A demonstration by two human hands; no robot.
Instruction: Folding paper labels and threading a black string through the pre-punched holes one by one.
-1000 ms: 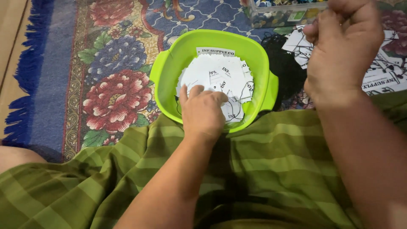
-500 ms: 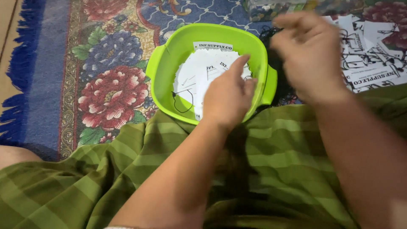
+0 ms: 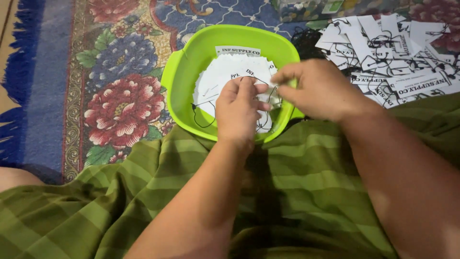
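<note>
Both grips pinching one white paper tag (image 3: 268,91) between them, left hand (image 3: 238,111) and right hand (image 3: 318,90) meeting over the green bowl (image 3: 184,79), tag stack (image 3: 225,76) just beneath, floral rug (image 3: 120,72) beyond, loose tags (image 3: 397,52) far right.

The basin (image 3: 184,81) looks like moulded plastic, lime green, smooth, with a soft sheen along its rim. The tags (image 3: 225,76) inside it are matt white paper or thin card, flat and uncoated, threaded with thin black string (image 3: 203,120). The loose tags (image 3: 393,52) heaped to the right have the same dull paper finish. The rug (image 3: 120,96) is woven cloth, matt, with a short flat pile and a fringed edge. The striped green cloth (image 3: 297,192) over the lap looks like soft, matt woven cotton.
</note>
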